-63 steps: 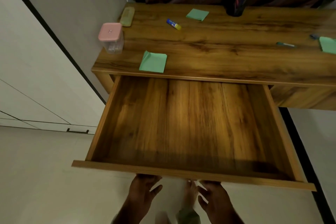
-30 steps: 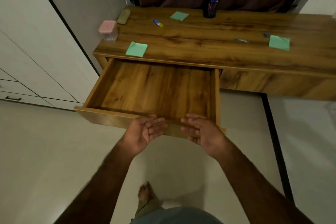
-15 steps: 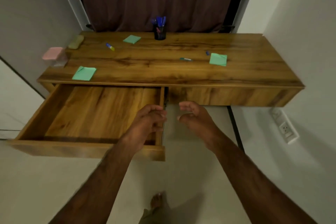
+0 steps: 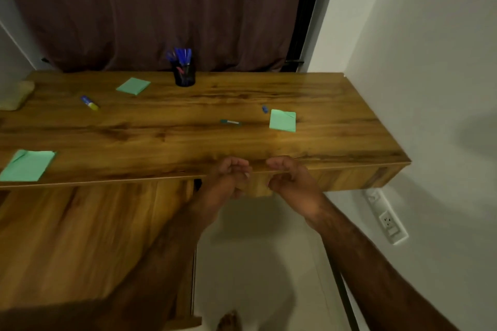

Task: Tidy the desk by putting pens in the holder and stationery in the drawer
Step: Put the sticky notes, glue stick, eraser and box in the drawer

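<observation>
My left hand [image 4: 228,183] and my right hand [image 4: 293,183] are side by side at the closed right drawer front [image 4: 349,177], just under the desk's front edge. Their fingers are curled; whether they grip the front is unclear. To the left, the open drawer [image 4: 80,236] shows only bare wood. A black pen holder [image 4: 184,76] with blue pens stands at the back of the desk [image 4: 188,137]. A green pen [image 4: 230,122], a small blue cap [image 4: 265,108], a glue stick [image 4: 90,102] and three green sticky-note pads [image 4: 283,120] [image 4: 133,85] [image 4: 27,165] lie on top.
A beige case [image 4: 17,95] lies at the desk's far left. A dark curtain [image 4: 161,8] hangs behind the desk, and a white wall with a socket [image 4: 387,219] closes off the right side. My foot [image 4: 228,322] is on the pale floor below.
I let go of the left drawer after pulling it out and shifted right. Both hands rose from open air to the right drawer front, fingers more curled.
</observation>
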`<move>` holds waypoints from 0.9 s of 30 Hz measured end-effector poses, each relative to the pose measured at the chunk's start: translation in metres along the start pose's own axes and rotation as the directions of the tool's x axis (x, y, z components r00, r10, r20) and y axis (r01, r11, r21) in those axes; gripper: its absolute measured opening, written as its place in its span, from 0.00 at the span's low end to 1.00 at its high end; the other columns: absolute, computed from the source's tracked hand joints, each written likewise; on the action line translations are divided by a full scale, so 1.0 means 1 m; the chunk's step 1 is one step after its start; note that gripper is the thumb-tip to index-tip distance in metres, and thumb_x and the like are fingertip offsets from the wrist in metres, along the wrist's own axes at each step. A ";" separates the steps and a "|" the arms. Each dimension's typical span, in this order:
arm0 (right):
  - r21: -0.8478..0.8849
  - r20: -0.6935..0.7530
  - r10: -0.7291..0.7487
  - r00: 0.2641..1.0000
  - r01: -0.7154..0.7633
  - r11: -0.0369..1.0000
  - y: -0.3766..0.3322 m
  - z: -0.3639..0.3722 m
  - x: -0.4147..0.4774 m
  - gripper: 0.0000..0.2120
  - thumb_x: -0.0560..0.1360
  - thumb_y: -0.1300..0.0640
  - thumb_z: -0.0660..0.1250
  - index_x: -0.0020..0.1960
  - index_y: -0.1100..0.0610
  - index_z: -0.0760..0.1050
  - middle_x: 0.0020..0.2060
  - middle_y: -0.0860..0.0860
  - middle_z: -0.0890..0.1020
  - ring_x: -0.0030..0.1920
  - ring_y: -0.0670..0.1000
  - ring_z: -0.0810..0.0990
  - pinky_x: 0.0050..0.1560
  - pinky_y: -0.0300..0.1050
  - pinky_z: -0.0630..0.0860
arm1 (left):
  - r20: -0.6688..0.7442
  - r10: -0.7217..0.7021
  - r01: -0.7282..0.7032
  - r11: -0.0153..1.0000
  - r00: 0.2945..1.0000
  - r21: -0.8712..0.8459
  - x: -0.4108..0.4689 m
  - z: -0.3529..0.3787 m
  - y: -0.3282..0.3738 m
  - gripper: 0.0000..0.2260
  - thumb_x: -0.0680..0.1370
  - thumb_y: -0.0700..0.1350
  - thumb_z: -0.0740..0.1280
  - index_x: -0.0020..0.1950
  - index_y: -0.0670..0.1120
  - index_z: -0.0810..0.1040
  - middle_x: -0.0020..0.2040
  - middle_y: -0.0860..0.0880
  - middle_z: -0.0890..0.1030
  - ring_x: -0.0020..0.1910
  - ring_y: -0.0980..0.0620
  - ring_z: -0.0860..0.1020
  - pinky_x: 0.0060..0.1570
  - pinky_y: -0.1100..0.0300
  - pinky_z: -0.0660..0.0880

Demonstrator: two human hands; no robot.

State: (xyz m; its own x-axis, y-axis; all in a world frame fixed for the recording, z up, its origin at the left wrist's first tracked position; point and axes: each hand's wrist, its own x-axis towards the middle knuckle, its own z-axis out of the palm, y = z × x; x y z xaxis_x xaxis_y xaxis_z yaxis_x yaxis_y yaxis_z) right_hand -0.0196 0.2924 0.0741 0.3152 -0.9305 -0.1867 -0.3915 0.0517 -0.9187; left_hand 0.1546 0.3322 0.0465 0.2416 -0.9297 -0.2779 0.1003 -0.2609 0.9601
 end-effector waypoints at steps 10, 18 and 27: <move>-0.052 0.018 0.046 0.999 -0.045 0.998 0.014 -0.037 0.120 0.19 0.75 0.64 0.69 0.60 0.45 0.76 0.54 0.40 0.78 0.52 0.42 0.78 0.51 0.41 0.77 | 0.008 -0.079 0.079 0.996 0.997 0.049 0.109 0.043 0.021 0.09 0.78 0.37 0.67 0.57 0.44 0.78 0.55 0.44 0.83 0.56 0.44 0.81 0.48 0.50 0.79; -0.218 0.008 0.095 0.995 -0.091 0.972 0.048 -0.082 0.250 0.25 0.75 0.63 0.69 0.70 0.50 0.72 0.66 0.49 0.72 0.64 0.51 0.74 0.56 0.44 0.75 | -0.097 -0.127 0.145 0.965 0.987 0.217 0.219 0.090 0.023 0.11 0.77 0.36 0.66 0.52 0.52 0.79 0.55 0.46 0.81 0.56 0.47 0.79 0.52 0.51 0.77; -0.620 0.202 0.037 0.979 0.099 0.778 0.062 -0.105 0.353 0.41 0.70 0.51 0.76 0.78 0.50 0.59 0.74 0.53 0.64 0.72 0.60 0.64 0.67 0.57 0.70 | -0.134 -0.103 0.165 0.749 0.986 0.642 0.296 0.115 0.024 0.20 0.76 0.45 0.66 0.68 0.48 0.70 0.62 0.48 0.75 0.60 0.47 0.76 0.55 0.52 0.77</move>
State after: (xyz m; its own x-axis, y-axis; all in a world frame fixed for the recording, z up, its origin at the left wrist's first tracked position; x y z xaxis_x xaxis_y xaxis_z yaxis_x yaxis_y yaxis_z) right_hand -0.0235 -0.0706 -0.0120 0.4689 -0.8354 -0.2867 -0.8094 -0.2766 -0.5180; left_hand 0.1171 0.0210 -0.0087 0.3568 -0.8548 -0.3769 -0.5047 -0.5159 0.6922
